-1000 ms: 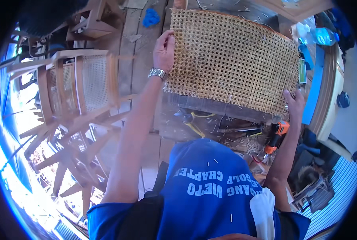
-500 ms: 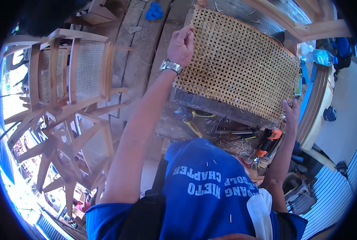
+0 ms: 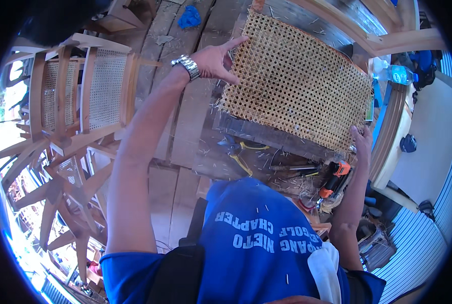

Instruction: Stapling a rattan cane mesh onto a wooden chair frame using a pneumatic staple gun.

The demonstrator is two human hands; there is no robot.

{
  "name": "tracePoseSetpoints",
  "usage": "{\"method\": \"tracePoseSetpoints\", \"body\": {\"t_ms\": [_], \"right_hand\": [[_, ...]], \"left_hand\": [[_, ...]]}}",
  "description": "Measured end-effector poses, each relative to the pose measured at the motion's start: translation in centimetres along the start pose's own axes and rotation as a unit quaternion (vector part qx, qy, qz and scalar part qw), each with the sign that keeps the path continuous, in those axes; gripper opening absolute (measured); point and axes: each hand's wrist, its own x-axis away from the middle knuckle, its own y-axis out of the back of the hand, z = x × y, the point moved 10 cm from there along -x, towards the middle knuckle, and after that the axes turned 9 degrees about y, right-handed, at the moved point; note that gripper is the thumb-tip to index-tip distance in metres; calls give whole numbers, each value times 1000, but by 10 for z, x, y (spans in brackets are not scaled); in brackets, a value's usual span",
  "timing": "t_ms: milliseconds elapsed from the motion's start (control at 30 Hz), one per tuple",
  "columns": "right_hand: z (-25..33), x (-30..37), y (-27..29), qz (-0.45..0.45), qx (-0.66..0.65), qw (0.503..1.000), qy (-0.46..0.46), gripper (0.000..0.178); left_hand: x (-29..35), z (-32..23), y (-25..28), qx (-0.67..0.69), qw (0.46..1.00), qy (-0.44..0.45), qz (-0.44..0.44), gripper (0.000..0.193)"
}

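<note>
A rectangular sheet of woven cane webbing (image 3: 297, 83) lies tilted across a dark wooden bench in front of me, its open holes in even rows. At its left edge my left hand (image 3: 213, 62), with a metal watch on the wrist, has thumb and forefinger spread wide. Those two fingertips reach the edge of the cane, and the other fingers are partly hidden. By the near right corner, my right hand (image 3: 361, 142) has its fingers closed at the cane's edge. Part of that grip is out of sight.
Yellow-handled cutters (image 3: 240, 154), slim hand tools (image 3: 297, 168) and an orange-and-black power tool (image 3: 335, 180) lie among cane scraps. Wooden chair frames with cane panels (image 3: 107, 88) stand at left. A plastic bottle (image 3: 400, 75) is at far right, a blue crumpled piece (image 3: 189, 17) far left.
My left hand has let go of its pinch at the cane's upper left edge, moved slightly left and spread its fingers. My right hand stays at the near right corner.
</note>
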Motion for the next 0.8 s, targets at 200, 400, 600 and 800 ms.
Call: {"method": "tracePoseSetpoints", "body": {"t_ms": [200, 400, 600, 800], "right_hand": [[-5, -1, 2, 4, 1, 1000, -24, 47], [-8, -3, 6, 2, 26, 999, -26, 43], [-13, -5, 4, 14, -34, 999, -29, 40], [-23, 2, 15, -92, 62, 992, 63, 37]], "left_hand": [[5, -10, -21, 53, 994, 18, 96, 147], [4, -11, -21, 61, 994, 39, 79, 145], [3, -7, -23, 17, 996, 61, 62, 145], [5, -14, -21, -4, 995, 73, 72, 149]]}}
